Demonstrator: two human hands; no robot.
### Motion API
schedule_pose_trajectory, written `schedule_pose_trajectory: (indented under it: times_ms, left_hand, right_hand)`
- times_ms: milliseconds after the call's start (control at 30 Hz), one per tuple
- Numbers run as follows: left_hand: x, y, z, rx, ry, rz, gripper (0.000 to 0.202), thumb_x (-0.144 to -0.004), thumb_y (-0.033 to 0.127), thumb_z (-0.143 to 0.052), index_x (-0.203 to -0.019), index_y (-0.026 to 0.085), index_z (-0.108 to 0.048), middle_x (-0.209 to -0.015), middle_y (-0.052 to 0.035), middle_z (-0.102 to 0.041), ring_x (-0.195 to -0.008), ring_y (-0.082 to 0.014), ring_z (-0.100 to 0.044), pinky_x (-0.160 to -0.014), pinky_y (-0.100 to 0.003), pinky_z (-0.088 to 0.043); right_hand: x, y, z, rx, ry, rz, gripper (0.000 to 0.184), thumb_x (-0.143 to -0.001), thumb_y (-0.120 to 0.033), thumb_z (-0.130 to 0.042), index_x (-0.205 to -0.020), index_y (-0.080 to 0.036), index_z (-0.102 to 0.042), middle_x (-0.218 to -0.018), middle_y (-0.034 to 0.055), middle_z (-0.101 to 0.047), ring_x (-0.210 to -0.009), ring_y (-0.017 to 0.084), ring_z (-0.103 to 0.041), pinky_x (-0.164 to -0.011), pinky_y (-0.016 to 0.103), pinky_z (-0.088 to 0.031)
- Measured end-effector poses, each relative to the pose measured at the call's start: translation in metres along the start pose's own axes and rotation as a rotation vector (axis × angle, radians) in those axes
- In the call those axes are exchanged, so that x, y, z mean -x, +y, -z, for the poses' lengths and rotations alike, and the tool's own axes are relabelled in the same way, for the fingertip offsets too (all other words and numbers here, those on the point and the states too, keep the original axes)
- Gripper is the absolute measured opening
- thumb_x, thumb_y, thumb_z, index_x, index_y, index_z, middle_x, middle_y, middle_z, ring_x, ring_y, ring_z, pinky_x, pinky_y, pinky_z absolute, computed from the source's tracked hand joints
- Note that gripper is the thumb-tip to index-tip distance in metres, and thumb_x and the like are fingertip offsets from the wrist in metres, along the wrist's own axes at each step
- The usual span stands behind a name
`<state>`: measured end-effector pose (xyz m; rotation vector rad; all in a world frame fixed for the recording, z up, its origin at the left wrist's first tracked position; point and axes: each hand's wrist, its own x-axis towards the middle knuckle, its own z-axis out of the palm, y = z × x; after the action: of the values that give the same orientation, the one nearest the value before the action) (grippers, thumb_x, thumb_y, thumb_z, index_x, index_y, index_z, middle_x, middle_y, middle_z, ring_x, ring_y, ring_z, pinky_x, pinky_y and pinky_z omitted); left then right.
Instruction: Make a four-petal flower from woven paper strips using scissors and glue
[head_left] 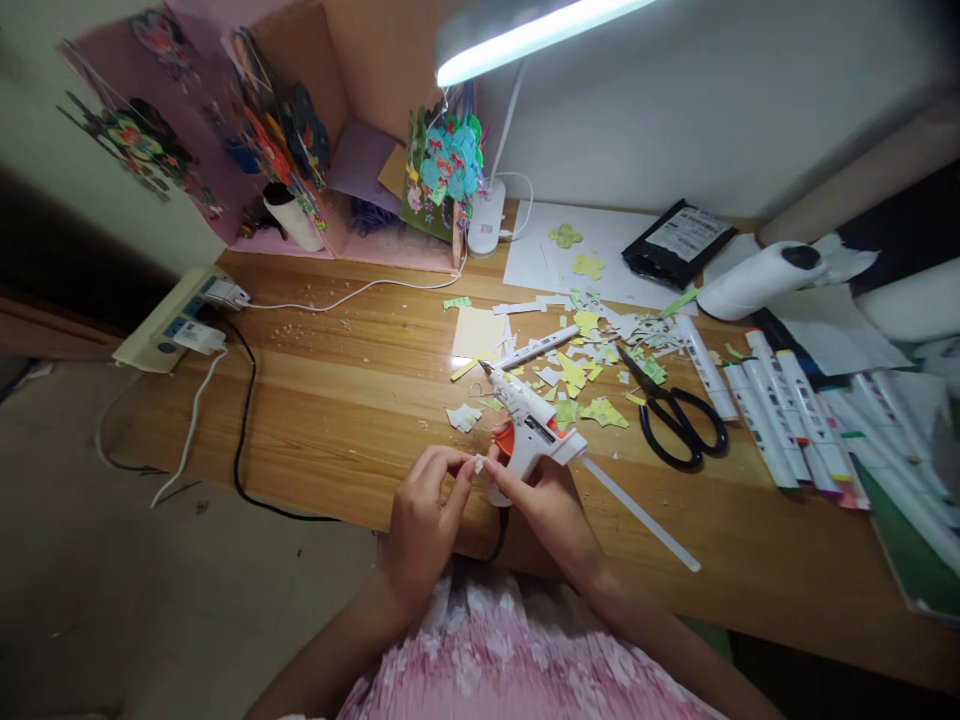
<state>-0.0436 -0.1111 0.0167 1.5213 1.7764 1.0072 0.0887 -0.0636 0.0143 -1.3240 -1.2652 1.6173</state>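
Close to the table's front edge, a tiny white piece (478,462), perhaps paper, is pinched between my two hands. My left hand (426,505) grips it with thumb and forefinger. From the other side, the fingertips of my right hand (551,505) also close on it. A white glue gun (529,415) with an orange trigger lies right behind my right hand, nozzle pointing away to the left. Whether that hand's hidden fingers touch the gun's handle, I cannot tell. A long clear glue stick (641,515) sticks out of its back end.
Yellow, green and white paper scraps (574,375) lie beyond the glue gun. Black-handled scissors (675,410) and several white markers (787,410) are to the right. A power strip (161,325) with trailing cables sits at left. The lamp (540,35) hangs over the back.
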Motion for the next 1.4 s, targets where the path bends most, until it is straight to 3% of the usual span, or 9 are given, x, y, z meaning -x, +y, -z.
schedule_pose_trajectory:
  times_ms: [267,467,600,967,1400]
  left_hand:
    - [0.001,-0.003,0.001,-0.171,-0.032,-0.124,0.009,-0.091,0.023,-0.047,-0.088,0.019,-0.056,-0.084,-0.0033,-0.062,-0.081,-0.0149,-0.059,-0.074,-0.026,-0.044]
    - [-0.003,-0.005,0.011,-0.27,0.101,-0.243,0.004,-0.085,0.017,-0.055,-0.085,0.018,-0.058,-0.08,-0.0021,-0.063,-0.076,-0.0131,-0.06,-0.073,-0.024,-0.045]
    - [-0.007,-0.009,0.019,-0.346,0.191,-0.322,0.005,-0.08,0.016,-0.061,-0.084,0.018,-0.06,-0.078,-0.0012,-0.064,-0.07,-0.011,-0.06,-0.071,-0.021,-0.046]
    - [-0.013,-0.006,0.022,-0.267,0.302,-0.24,0.008,-0.078,0.014,-0.061,-0.084,0.019,-0.063,-0.075,0.0003,-0.063,-0.067,-0.0097,-0.058,-0.064,-0.021,-0.046]
    - [-0.012,-0.001,0.016,-0.208,0.371,-0.223,0.007,-0.075,0.013,-0.064,-0.081,0.018,-0.064,-0.068,0.0018,-0.06,-0.063,-0.009,-0.055,-0.06,-0.02,-0.044]
  right_hand:
    - [0.001,0.006,0.0,-0.004,0.006,-0.04,0.027,-0.076,-0.039,-0.065,-0.092,-0.019,-0.058,-0.09,0.0042,-0.068,-0.082,0.021,-0.065,-0.078,0.033,-0.05]
    - [0.012,0.001,0.01,-0.099,-0.064,-0.064,0.024,-0.082,-0.042,-0.057,-0.078,-0.018,-0.059,-0.072,0.0015,-0.063,-0.068,0.017,-0.06,-0.067,0.029,-0.049]
    - [0.028,-0.004,0.021,-0.167,-0.1,-0.08,0.025,-0.084,-0.043,-0.053,-0.082,-0.018,-0.058,-0.067,0.0005,-0.06,-0.061,0.015,-0.055,-0.057,0.026,-0.045]
    - [0.046,0.004,0.048,0.091,-0.261,-0.086,0.033,-0.086,-0.046,-0.05,-0.068,-0.019,-0.058,-0.066,0.0025,-0.059,-0.062,0.017,-0.054,-0.055,0.027,-0.043]
    - [0.046,0.016,0.049,0.117,-0.288,-0.141,0.037,-0.085,-0.052,-0.048,-0.068,-0.019,-0.053,-0.061,0.0,-0.052,-0.055,0.014,-0.046,-0.05,0.026,-0.035]
